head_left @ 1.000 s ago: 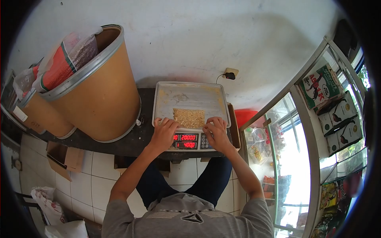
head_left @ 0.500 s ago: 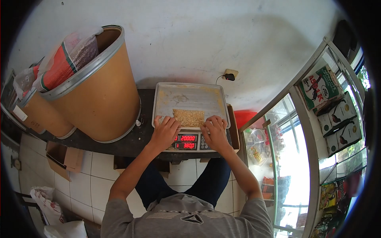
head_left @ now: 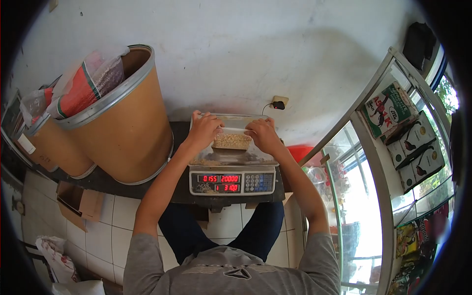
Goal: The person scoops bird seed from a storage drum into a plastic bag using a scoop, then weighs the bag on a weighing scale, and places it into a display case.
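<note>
A clear plastic bag [head_left: 231,141] with pale, crushed grain in its lower part is held up over the tray [head_left: 202,158] of a digital scale. My left hand [head_left: 205,130] pinches the top left corner of the bag. At the top right corner, the fingers of my right hand [head_left: 264,133] are closed on the plastic. The grain lies in a band just below both hands, close over the tray. Red digits glow on the scale's display panel [head_left: 216,183], and the keypad [head_left: 258,182] sits to its right.
Large brown drums [head_left: 130,123] with metal rims stand at the left, a red and white sack [head_left: 83,88] in one. A glass display case [head_left: 359,147] with feed packets [head_left: 418,147] is at the right. A charger [head_left: 279,104] is plugged into the wall behind the scale.
Both hands have moved away from me and up, raising the bag from lying on the tray. The scale's front panel is now uncovered and its reading has dropped.
</note>
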Available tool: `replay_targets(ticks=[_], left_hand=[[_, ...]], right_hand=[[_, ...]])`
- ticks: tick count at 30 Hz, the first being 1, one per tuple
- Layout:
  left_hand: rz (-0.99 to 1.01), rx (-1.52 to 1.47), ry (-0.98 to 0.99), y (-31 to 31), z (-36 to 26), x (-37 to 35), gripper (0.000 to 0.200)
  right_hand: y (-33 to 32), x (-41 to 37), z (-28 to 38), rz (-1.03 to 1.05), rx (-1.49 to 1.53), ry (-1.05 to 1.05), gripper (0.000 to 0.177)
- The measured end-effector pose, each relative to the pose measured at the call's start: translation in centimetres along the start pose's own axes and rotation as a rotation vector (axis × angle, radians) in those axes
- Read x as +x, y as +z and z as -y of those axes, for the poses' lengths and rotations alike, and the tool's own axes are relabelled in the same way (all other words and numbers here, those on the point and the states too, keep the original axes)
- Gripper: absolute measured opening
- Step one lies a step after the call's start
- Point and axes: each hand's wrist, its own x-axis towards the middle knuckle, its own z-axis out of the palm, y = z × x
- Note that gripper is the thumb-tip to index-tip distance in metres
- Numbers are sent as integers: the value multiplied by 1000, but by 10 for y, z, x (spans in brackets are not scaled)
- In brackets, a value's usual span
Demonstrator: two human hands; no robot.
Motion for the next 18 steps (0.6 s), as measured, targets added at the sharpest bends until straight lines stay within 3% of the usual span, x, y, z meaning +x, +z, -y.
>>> replay_targets(ticks=[4,9,18], left_hand=[[-1,40,-7,-6,2,6,10],[27,64,-10,16,11,0,10],[195,-95,-67,1,17,4,14]], right_hand=[[-7,8,-3,-59,65,42,7],[-4,8,-6,231,11,155,10],[-5,10,-13,265,95,147,13]])
